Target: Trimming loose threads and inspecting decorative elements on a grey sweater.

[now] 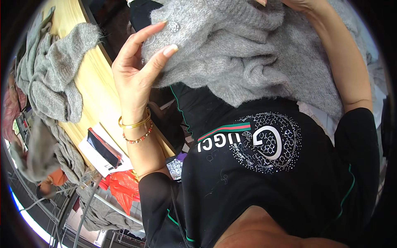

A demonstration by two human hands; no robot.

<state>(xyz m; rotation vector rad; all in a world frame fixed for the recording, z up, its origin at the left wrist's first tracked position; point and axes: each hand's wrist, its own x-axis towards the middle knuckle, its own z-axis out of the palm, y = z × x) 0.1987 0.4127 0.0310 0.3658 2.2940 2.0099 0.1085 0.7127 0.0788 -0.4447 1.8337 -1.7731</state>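
A fuzzy grey knit garment (244, 53) lies gathered over my lap and is lifted at the top of the view. My left hand (134, 66) grips its left edge, the thumb and forefinger apart on the front of the knit. Close to those fingertips sits a round sparkling button (173, 27), and a loose thread curls beside it. My right hand (304, 4) is at the upper edge, mostly cut off, its fingers bent at the bunched knit. A ribbed band of the garment runs between the two hands.
At the left, a pale wooden table (93, 78) carries more grey knit pieces (62, 62) and a dark phone-like object (103, 146) on white paper. Below it hang a red plastic bag (124, 188) and another grey knit (107, 215). A person (51, 184) is farther off at the lower left.
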